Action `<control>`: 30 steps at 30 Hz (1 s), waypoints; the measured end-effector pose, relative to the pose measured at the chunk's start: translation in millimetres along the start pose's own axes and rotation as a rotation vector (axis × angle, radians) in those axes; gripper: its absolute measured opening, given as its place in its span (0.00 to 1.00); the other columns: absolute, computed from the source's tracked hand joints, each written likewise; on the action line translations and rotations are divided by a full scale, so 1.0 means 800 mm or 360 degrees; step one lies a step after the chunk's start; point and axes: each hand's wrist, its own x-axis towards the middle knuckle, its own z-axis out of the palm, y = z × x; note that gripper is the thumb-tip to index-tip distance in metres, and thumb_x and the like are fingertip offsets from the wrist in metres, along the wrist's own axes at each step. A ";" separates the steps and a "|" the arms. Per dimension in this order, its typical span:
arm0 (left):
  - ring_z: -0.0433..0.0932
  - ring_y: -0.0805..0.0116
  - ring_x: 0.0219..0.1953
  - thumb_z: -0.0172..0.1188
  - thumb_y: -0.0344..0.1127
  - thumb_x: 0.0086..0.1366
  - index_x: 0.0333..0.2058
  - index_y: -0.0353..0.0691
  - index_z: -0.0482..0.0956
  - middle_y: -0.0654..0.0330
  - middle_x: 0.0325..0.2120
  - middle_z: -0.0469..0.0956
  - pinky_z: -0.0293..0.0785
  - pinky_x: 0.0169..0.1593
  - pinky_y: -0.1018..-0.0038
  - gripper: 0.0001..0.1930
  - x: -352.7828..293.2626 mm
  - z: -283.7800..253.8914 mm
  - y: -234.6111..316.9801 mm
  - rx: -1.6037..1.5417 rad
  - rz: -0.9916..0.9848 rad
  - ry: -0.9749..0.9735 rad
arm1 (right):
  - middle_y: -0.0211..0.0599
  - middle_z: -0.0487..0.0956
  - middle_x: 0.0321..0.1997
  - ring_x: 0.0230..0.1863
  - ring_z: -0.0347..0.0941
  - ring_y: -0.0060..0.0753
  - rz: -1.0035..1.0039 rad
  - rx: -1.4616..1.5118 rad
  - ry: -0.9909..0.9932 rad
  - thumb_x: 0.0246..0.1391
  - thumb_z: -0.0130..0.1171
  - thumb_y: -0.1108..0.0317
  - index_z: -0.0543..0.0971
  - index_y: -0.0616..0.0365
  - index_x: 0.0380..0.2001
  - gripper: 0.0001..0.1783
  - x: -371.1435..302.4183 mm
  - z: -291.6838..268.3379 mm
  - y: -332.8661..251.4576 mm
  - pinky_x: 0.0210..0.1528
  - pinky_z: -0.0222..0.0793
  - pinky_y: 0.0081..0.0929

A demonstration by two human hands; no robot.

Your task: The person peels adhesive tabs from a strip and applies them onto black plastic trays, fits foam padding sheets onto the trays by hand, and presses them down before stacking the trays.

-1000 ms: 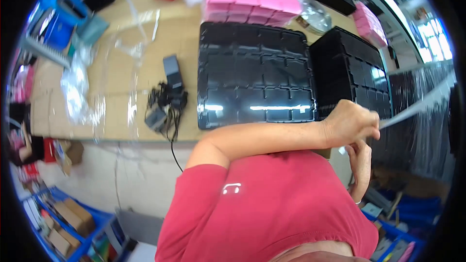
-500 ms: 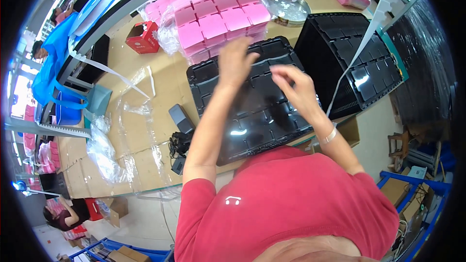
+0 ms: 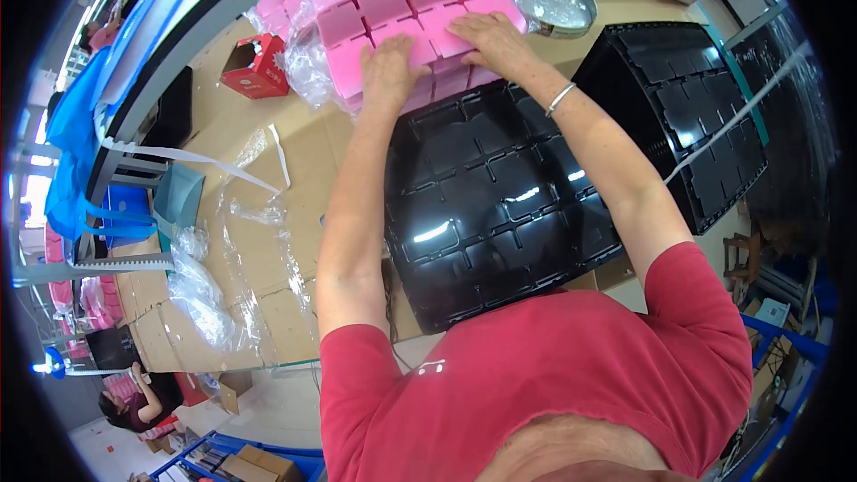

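At the bottom of the frame is the person's red shirt [image 3: 553,393], with both forearms reaching upward from it. Just above it a black compartmented tray [image 3: 491,214] lies on the cardboard-covered table [image 3: 241,241], taking up the centre. To its right, touching or nearly so, sits a second black tray [image 3: 692,107] tilted toward the right edge. At the left centre, loose clear plastic wrap [image 3: 201,286] lies crumpled on the table.

Above the near tray, both hands rest flat, fingers spread, on a block of pink boxes [image 3: 393,9] wrapped in clear film at the upper centre. The left hand [image 3: 388,67] presses on the block's near edge; the right hand [image 3: 491,40], with a silver bracelet [image 3: 561,98] at the wrist, lies just beside it. They grip nothing.

Farther up, a round metal dish [image 3: 553,0] stands right of the pink block, and a small red carton [image 3: 254,67] stands to its left.
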 end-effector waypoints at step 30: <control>0.80 0.73 0.30 0.74 0.41 0.49 0.28 0.38 0.87 0.59 0.25 0.84 0.74 0.41 0.74 0.13 0.051 -0.044 -0.043 -0.1101 -0.0542 -0.0312 | 0.37 0.77 0.54 0.58 0.69 0.40 0.0027 0.0454 -0.0066 0.43 0.69 0.56 0.77 0.48 0.53 0.31 0.017 -0.003 0.031 0.60 0.59 0.36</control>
